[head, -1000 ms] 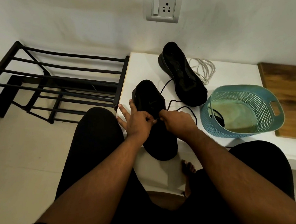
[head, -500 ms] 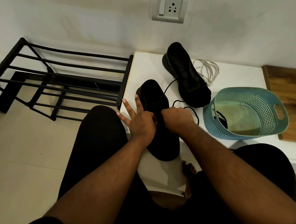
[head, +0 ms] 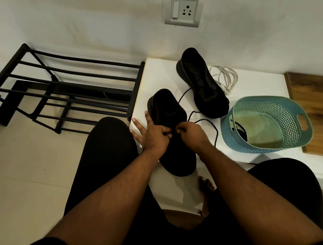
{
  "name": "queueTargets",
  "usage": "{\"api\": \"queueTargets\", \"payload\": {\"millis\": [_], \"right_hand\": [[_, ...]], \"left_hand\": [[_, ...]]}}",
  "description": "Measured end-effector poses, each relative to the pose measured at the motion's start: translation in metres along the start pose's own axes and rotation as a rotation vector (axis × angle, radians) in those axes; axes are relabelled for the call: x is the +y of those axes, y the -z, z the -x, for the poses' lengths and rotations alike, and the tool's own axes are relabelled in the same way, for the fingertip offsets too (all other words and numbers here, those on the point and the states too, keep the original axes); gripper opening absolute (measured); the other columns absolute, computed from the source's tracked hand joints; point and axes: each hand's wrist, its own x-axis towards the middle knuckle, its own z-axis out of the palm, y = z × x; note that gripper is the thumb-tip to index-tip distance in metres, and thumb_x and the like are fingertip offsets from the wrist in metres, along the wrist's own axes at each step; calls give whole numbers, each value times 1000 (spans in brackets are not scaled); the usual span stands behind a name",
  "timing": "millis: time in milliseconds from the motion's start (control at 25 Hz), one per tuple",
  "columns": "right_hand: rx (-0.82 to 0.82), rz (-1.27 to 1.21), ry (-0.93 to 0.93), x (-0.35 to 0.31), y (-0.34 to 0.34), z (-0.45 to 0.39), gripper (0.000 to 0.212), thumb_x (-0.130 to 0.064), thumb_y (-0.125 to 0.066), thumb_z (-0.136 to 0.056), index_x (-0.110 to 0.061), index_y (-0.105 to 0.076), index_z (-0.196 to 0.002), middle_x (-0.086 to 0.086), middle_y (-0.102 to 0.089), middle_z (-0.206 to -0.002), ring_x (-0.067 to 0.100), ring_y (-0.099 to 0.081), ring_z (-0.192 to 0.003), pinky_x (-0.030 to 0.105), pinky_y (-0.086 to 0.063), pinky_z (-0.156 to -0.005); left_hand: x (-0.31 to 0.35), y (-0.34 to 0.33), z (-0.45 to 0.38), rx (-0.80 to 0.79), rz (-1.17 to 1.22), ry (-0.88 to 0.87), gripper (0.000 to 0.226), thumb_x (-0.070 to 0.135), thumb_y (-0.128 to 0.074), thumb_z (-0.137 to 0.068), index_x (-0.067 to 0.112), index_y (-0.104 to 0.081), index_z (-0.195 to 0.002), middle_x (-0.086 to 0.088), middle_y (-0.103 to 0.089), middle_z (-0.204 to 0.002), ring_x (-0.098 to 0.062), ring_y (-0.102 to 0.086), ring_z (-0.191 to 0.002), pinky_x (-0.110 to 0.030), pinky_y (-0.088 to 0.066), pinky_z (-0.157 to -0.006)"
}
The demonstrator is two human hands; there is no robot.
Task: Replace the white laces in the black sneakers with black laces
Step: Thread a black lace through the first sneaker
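A black sneaker [head: 169, 111] lies at the front left of the white table [head: 160, 70], its toe hanging over the edge. My left hand [head: 154, 135] rests on its left side, thumb and forefinger pinching at the eyelets, the other fingers spread. My right hand [head: 192, 134] pinches the black lace [head: 212, 124] at the same spot; the lace loops off to the right. The second black sneaker [head: 203, 83] lies farther back. The removed white laces [head: 225, 79] sit in a heap beside it.
A teal perforated basket [head: 267, 128] stands right of the shoes, with a dark lace inside. A wooden board [head: 317, 102] lies at the far right. A black metal shoe rack [head: 67, 89] stands on the floor to the left. My knees flank the table's front edge.
My right hand has shifted slightly right and drawn the lace; the two hands now meet at the eyelets. The camera view has drifted a little.
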Motion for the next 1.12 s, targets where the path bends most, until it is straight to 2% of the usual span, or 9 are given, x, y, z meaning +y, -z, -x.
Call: {"api": "queueTargets", "payload": {"millis": [160, 320, 400, 480, 560, 720, 880, 960, 1120], "right_hand": [[67, -74, -88, -6, -12, 3, 22, -17, -47, -91, -23, -66, -98, 5, -67, -101, 27, -62, -93, 38, -52, -82], [115, -45, -131, -11, -15, 7, 21, -21, -46, -91, -24, -65, -99, 4, -66, -99, 27, -61, -89, 33, -47, -73], [167, -3, -138, -14, -21, 14, 19, -22, -45, -91, -21, -64, -96, 4, -66, -96, 28, -60, -86, 30, -41, -69], [207, -15, -151, -15, -29, 19, 20, -22, -44, -92, -19, -63, -93, 4, -66, -92, 28, -61, -84, 31, -41, -67], [232, -73, -161, -14, -33, 20, 20, -21, -45, -92, -19, -64, -91, 3, -66, -89, 27, -62, -82, 31, -44, -67], [237, -197, -199, -10, -34, 17, 18, -23, -51, -93, -22, -67, -101, 2, -68, -97, 24, -62, -87, 30, -46, -72], [236, -323, -201, -7, -35, 15, 16, -24, -54, -92, -24, -68, -99, 0, -68, -98, 21, -62, -91, 34, -50, -78], [241, -341, -216, -7, -36, 16, 16, -24, -54, -92, -24, -68, -97, -1, -69, -97, 20, -62, -90, 32, -49, -76], [259, -300, -254, -11, -39, 18, 18, -25, -50, -93, -25, -67, -100, 0, -68, -100, 21, -62, -90, 31, -47, -75]], "left_hand": [[-1, 0, 1, -3, 58, 2, 14, 36, -64, -89, 40, -71, -101, 2, 15, -162, -36, 30, -142, -55, 20, -111], [1, -6, 11, 155, -238, -129, 28, 39, -43, -93, 33, -70, -100, -6, 17, -162, -36, 29, -143, -63, 20, -107], [7, -6, 7, 161, -313, -156, 31, 39, -40, -95, 28, -69, -98, -10, 15, -162, -37, 29, -142, -65, 19, -106], [11, -3, 0, 91, -268, -83, 31, 37, -41, -95, 26, -68, -106, -11, 13, -162, -37, 30, -142, -65, 19, -106], [12, -1, -7, -21, -158, 53, 38, 35, -40, -94, 24, -61, -124, -11, 12, -162, -36, 30, -142, -63, 18, -108], [11, 0, -20, -180, -79, 196, 50, 37, -42, -97, 26, -40, -146, -8, 9, -163, -34, 28, -144, -60, 13, -112], [9, 8, -19, -236, 26, 149, 33, 38, -47, -99, 31, -56, -130, -9, 10, -163, -37, 31, -142, -60, 16, -111], [6, 5, -17, -191, -53, 85, 28, 39, -50, -98, 33, -60, -123, -9, 11, -162, -38, 31, -141, -62, 16, -110], [7, 1, -12, -98, -236, 16, 30, 43, -50, -96, 33, -59, -122, -9, 16, -161, -38, 32, -141, -65, 16, -108]]}}
